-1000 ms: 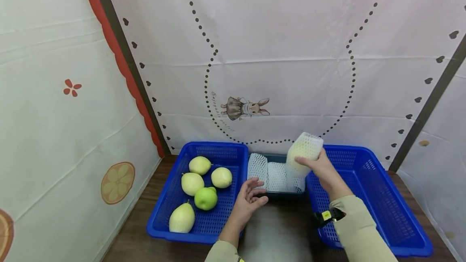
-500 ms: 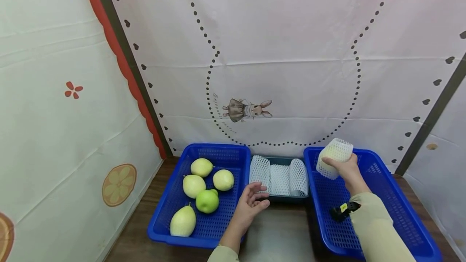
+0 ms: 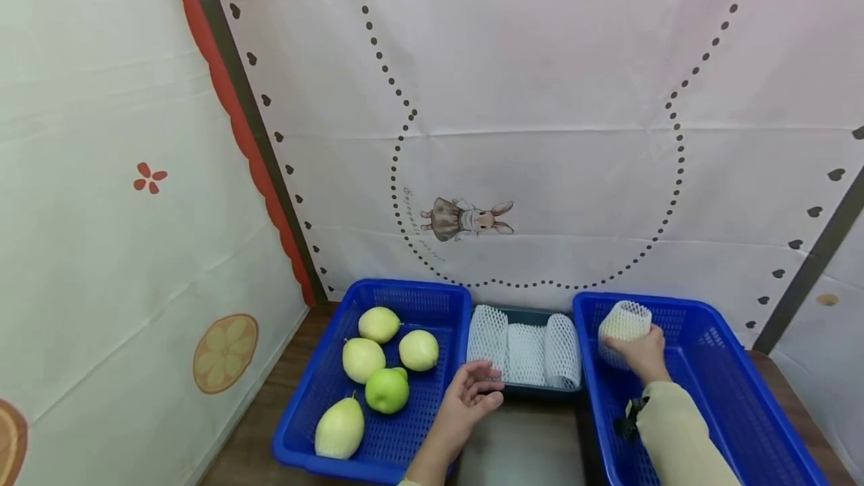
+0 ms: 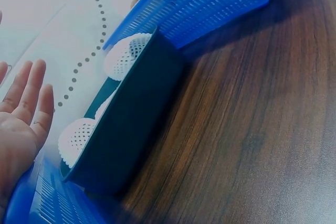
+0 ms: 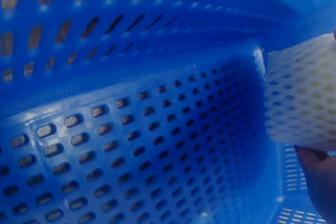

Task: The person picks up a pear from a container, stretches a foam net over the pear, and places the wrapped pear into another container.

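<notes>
My right hand (image 3: 641,355) holds a pale fruit in a white foam net (image 3: 624,323) inside the right blue basket (image 3: 725,396), near its back left corner. In the right wrist view, the foam net (image 5: 302,93) is at the right edge with the thumb (image 5: 317,177) against it. My left hand (image 3: 459,411) hovers with relaxed fingers and nothing in it, between the left basket and the dark green box (image 3: 540,390). Several white foam nets (image 3: 526,351) lie in that box.
In the left blue basket (image 3: 290,441) lie several pale yellow pears (image 3: 340,428) and one greener pear (image 3: 388,390). A grey panel (image 3: 523,448) lies on the brown wooden table (image 4: 252,129) in front of the box. A printed cloth (image 3: 540,96) stands behind.
My right hand has carried the netted fruit from above the green box to the right and down into the right basket. The left hand stays nearly where it was.
</notes>
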Tool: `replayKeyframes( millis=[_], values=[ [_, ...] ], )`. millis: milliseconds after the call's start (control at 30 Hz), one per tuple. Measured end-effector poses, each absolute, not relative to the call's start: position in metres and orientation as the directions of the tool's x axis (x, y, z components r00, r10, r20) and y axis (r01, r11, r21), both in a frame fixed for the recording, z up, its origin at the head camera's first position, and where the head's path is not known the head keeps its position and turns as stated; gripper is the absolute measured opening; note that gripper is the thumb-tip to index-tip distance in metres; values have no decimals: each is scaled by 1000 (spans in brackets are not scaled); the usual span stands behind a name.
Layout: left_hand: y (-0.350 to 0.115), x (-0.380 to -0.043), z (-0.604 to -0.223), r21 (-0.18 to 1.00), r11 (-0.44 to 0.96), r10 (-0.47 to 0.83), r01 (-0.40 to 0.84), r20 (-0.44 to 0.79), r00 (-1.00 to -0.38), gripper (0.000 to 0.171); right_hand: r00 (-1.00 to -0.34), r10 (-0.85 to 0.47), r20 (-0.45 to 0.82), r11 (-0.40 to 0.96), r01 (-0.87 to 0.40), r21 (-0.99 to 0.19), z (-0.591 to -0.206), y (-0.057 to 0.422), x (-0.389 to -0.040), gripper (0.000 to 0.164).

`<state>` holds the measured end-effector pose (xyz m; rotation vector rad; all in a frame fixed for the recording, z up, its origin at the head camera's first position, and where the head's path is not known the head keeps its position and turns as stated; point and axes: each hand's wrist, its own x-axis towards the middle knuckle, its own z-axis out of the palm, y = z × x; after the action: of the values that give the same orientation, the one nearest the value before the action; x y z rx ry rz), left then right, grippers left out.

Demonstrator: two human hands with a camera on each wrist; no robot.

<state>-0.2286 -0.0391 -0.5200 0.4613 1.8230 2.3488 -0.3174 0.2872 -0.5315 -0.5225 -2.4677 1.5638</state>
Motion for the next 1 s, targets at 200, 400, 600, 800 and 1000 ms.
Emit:
replayKeyframes(
  millis=[200,400,600,800,1000],
  values=[
    [-39,-225,-518,963,-258,292,85,161,-943,47,-930,368,-19,382,170,-908,-543,284,-321,95],
    [-38,-225,-517,961,-265,282,78,154,-947,46,-932,358,-55,395,204,-896,-547,282,-326,96],
    [-38,-226,-516,956,-279,282,94,175,-943,44,-934,348,-83,402,229,-887,-548,281,-329,97],
    [-38,-226,-515,956,-270,285,115,194,-939,42,-942,322,-95,409,229,-883,-549,283,-327,100],
    [-38,-227,-517,952,-273,278,137,214,-936,40,-944,303,-132,398,252,-882,-549,288,-327,104]
  ],
)
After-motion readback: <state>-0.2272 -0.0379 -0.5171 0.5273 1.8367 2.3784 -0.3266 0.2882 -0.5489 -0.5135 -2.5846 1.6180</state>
